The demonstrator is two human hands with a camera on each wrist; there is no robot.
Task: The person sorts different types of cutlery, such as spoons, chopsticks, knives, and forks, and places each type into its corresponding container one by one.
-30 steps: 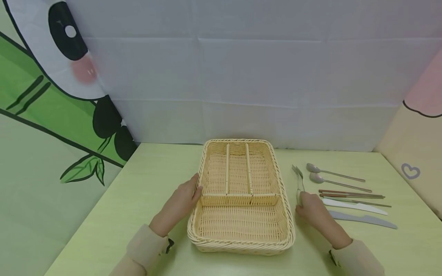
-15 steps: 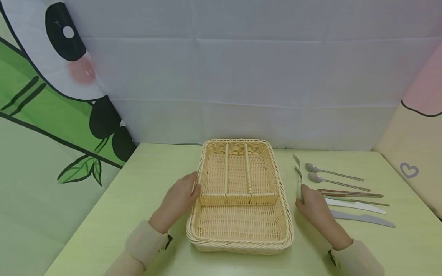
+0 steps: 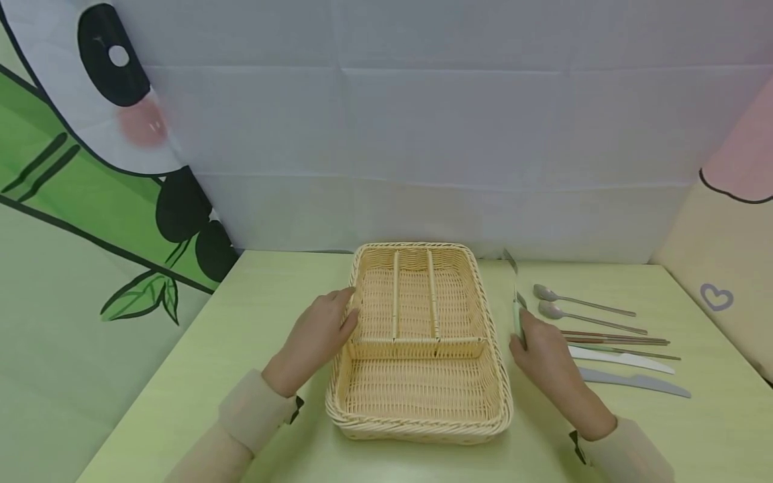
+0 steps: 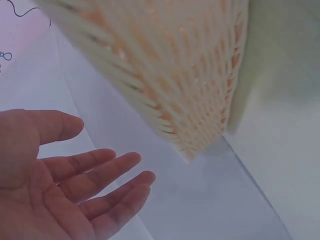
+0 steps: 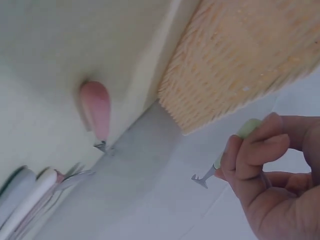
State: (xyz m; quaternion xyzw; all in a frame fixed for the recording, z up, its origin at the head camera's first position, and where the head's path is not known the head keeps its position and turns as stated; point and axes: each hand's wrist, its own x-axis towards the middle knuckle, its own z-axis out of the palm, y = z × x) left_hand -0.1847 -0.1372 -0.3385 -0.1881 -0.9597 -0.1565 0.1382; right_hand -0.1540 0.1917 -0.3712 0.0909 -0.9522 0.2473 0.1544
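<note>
My right hand [image 3: 546,355] pinches a fork by its green handle, to the right of the wicker basket [image 3: 423,429]. The green-handled fork [image 5: 202,180] is raised off the table, its tines pointing away from me. On the table under that hand lies a second fork with a pink handle [image 5: 96,107]; in the head view the hand hides most of it. My left hand [image 3: 317,339] is at the basket's left rim, overlapping it in the head view. In the left wrist view its fingers [image 4: 100,180] are extended and loosely spread, apart from the basket wall.
Dividers split the basket into three narrow compartments at the back and a wide one in front. Right of my right hand lie two spoons [image 3: 582,318], several chopsticks [image 3: 634,341] and two table knives [image 3: 640,382]. A printed cloth backdrop [image 3: 423,168] stands behind the table.
My right hand has lifted the green-handled fork away from the other fork and moved it slightly back. The left hand's fingers have shifted from the basket's outer side up over its rim.
</note>
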